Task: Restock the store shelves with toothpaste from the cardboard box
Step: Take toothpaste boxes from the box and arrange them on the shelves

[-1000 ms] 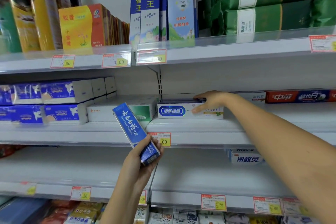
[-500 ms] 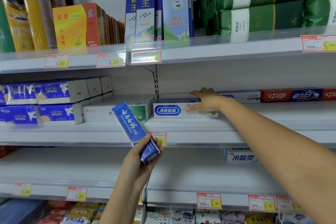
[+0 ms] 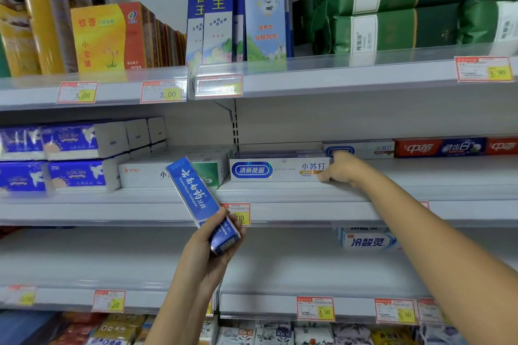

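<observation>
My left hand grips the lower end of a blue toothpaste box, which tilts up to the left in front of the middle shelf. My right hand reaches onto that shelf and holds the right end of a white toothpaste box with a blue oval label, which lies lengthwise on the shelf. Its fingers curl over the box's end, thumb at the lower front corner. Another white box and red toothpaste boxes lie behind, to the right. The cardboard box is out of view.
White-green boxes and blue tissue packs fill the middle shelf's left part. The shelf below holds one blue-white toothpaste box. Tall blue boxes, yellow boxes and green packs stand on the upper shelf.
My right hand has slid from the top of the white box to its right end. The left hand and blue box have stayed nearly still.
</observation>
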{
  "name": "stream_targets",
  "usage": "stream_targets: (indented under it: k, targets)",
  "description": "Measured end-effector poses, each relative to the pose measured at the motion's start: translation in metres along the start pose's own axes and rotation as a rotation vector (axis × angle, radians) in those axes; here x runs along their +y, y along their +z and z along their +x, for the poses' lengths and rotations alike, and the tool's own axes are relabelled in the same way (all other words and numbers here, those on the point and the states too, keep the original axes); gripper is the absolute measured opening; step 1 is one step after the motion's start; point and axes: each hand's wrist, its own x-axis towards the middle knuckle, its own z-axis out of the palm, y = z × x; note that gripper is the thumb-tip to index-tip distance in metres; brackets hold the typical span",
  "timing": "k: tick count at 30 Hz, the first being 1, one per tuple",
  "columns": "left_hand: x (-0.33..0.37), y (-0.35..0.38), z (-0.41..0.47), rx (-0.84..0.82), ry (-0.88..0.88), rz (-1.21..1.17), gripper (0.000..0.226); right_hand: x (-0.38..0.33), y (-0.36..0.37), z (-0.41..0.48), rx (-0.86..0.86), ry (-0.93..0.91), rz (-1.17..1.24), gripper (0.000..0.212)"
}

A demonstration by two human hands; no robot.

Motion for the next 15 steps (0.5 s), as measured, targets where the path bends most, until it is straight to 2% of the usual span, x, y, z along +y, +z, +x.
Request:
stream_targets:
  k: [4, 8, 11, 12, 13, 15]
  targets:
    - [0.000, -0.005, 0.002, -0.006, 0.008, 0.028, 0.015, -0.005, 0.002, -0.002, 0.020, -0.019, -0.088, 0.022]
    - [0.000, -0.014, -0.002, -0.042, 0.012, 0.043, 0.026, -0.011, 0.005, -0.009, 0.101, -0.004, -0.112, 0.017]
    - [-0.003, -0.029, -0.015, -0.015, 0.023, 0.075, 0.027, -0.023, 0.018, -0.035, 0.350, -0.245, 0.025, 0.048]
    - [-0.004, -0.036, -0.021, 0.014, 0.029, 0.108, 0.025, -0.032, 0.027, -0.053, 0.419, -0.375, 0.137, 0.045]
    - [-0.006, -0.044, -0.027, 0.056, 0.039, 0.151, 0.024, -0.041, 0.039, -0.074, 0.430, -0.493, 0.261, 0.032]
    - [-0.012, -0.064, -0.041, 0.139, 0.050, 0.264, 0.031, -0.053, 0.071, -0.115, 0.238, -0.609, 0.377, 0.007]
